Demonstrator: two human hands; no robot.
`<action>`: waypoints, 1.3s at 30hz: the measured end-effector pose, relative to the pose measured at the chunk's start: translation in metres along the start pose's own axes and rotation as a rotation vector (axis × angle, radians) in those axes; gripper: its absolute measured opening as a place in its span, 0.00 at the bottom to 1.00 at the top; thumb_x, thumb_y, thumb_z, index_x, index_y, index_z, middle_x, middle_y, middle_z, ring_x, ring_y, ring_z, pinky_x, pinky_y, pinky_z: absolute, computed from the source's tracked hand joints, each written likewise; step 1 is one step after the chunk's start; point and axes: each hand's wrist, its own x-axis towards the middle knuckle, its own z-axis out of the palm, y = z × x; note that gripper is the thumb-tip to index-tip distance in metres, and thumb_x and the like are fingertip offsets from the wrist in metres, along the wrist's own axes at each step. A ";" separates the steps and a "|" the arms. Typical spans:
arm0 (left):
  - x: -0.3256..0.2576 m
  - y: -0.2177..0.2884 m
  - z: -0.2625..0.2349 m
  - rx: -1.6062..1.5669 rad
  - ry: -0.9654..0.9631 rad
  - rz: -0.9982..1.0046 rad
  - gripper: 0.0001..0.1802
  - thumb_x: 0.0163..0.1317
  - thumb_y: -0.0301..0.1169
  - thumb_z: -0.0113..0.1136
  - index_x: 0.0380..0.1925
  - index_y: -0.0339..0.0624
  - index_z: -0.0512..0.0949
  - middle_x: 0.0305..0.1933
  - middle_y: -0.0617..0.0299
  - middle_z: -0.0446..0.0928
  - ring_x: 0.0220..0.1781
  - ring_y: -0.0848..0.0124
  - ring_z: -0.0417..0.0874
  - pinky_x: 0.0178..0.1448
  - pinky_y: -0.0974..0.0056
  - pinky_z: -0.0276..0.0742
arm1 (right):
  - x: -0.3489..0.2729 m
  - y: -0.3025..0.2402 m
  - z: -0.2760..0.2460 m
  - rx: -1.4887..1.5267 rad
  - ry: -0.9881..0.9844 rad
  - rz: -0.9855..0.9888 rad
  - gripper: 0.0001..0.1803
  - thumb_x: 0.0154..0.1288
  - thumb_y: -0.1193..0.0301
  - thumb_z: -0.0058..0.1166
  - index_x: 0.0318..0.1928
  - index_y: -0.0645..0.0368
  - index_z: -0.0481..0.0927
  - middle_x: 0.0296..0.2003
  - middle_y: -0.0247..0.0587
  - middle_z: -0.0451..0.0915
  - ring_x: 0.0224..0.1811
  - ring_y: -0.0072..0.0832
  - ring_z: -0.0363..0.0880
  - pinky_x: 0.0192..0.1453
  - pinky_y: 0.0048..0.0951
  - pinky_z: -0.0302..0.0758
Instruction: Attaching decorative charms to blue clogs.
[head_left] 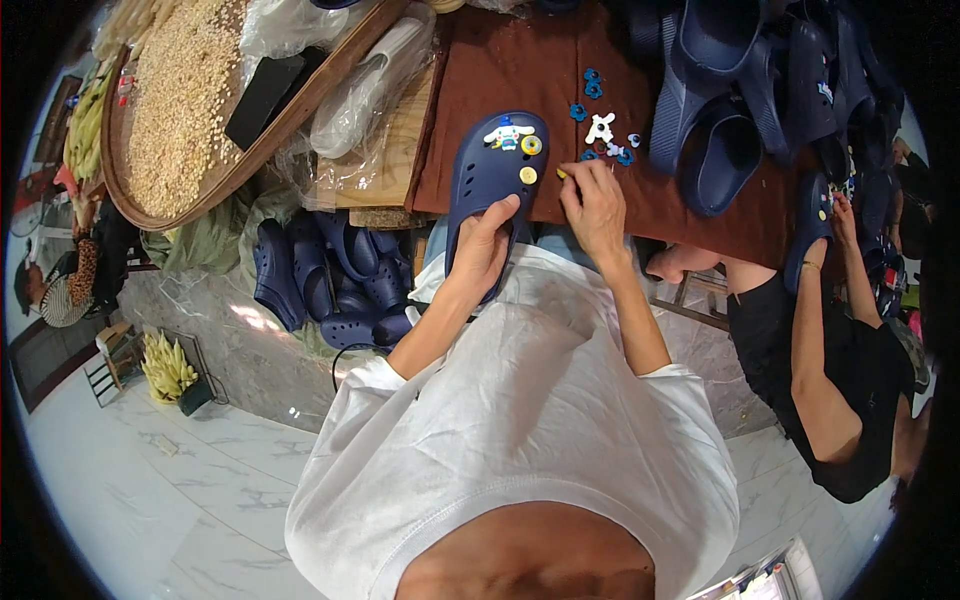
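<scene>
My left hand (482, 243) grips a navy clog (475, 165) by its heel end, thumb on top. Fixed to the clog's holed upper are a white character charm (508, 133), a yellow-and-green ring charm (532, 146) and a round cream charm (528, 175). Just right of the clog, the fingertips of my right hand (597, 215) are pinched on a small yellow charm (562, 173), mostly hidden by the fingers. Beyond that hand lie loose charms: several blue flower charms (593, 88) and a white figure charm (600, 128).
A brown cloth (510, 50) covers the table. Navy clogs (720, 155) are heaped at the right; more clogs (310, 265) lie below left. A round tray (150, 218) of corn kernels and a plastic-wrapped pale clog (365, 95) sit left. A co-worker (830, 390) at right handles another clog (808, 225).
</scene>
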 end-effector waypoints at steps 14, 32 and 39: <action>-0.011 -0.007 0.013 0.098 0.005 0.176 0.20 0.65 0.30 0.60 0.53 0.31 0.71 0.52 0.59 0.76 0.51 0.74 0.76 0.59 0.68 0.70 | -0.007 -0.038 -0.009 0.983 -0.202 0.575 0.09 0.66 0.71 0.57 0.42 0.62 0.77 0.35 0.33 0.81 0.36 0.16 0.77 0.40 0.19 0.73; -0.018 -0.019 0.009 0.338 0.038 0.294 0.15 0.60 0.22 0.60 0.48 0.29 0.75 0.46 0.58 0.80 0.44 0.75 0.80 0.49 0.71 0.75 | -0.025 -0.046 -0.004 1.406 -0.273 0.967 0.11 0.67 0.69 0.57 0.45 0.60 0.74 0.39 0.38 0.81 0.42 0.23 0.81 0.47 0.27 0.79; -0.019 -0.025 0.006 0.378 0.046 0.318 0.14 0.61 0.22 0.59 0.47 0.30 0.76 0.45 0.59 0.80 0.43 0.75 0.81 0.47 0.71 0.75 | -0.031 -0.044 0.000 1.311 -0.360 0.943 0.11 0.67 0.67 0.56 0.45 0.60 0.74 0.40 0.40 0.80 0.40 0.25 0.81 0.46 0.29 0.80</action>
